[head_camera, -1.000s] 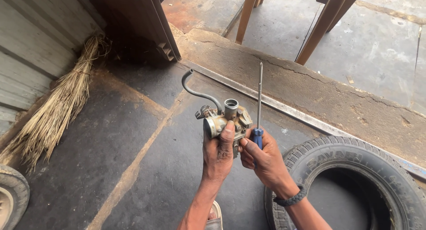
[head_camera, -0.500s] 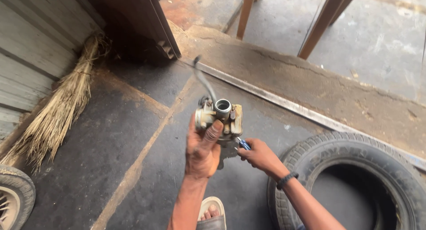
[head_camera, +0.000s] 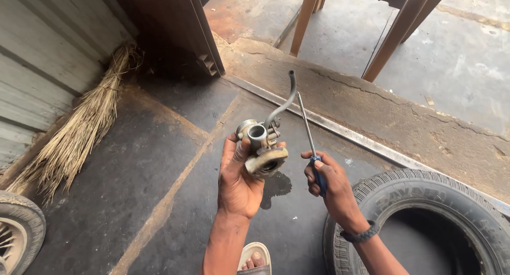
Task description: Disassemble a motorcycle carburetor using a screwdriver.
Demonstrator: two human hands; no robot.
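Note:
My left hand [head_camera: 238, 180] grips a small metal carburetor [head_camera: 262, 145] held up in front of me, its round opening facing the camera. A thin grey hose [head_camera: 283, 101] curves up from its top. My right hand [head_camera: 328, 182] is closed around the blue handle of a screwdriver [head_camera: 308, 139], whose long steel shaft points up and away beside the carburetor, apart from it. A dark wet patch [head_camera: 276, 187] lies on the floor under the carburetor.
A car tyre [head_camera: 425, 200] lies flat at the lower right. A straw broom [head_camera: 79, 137] leans at the left wall, a wheel [head_camera: 16, 232] sits at the lower left. A dark wooden panel [head_camera: 180, 31] and wooden legs [head_camera: 396, 33] stand ahead. My sandalled foot [head_camera: 255, 260] shows below.
My left hand has turned the carburetor so its round opening faces me. My right hand has moved out from behind it and raised the screwdriver upright at its side.

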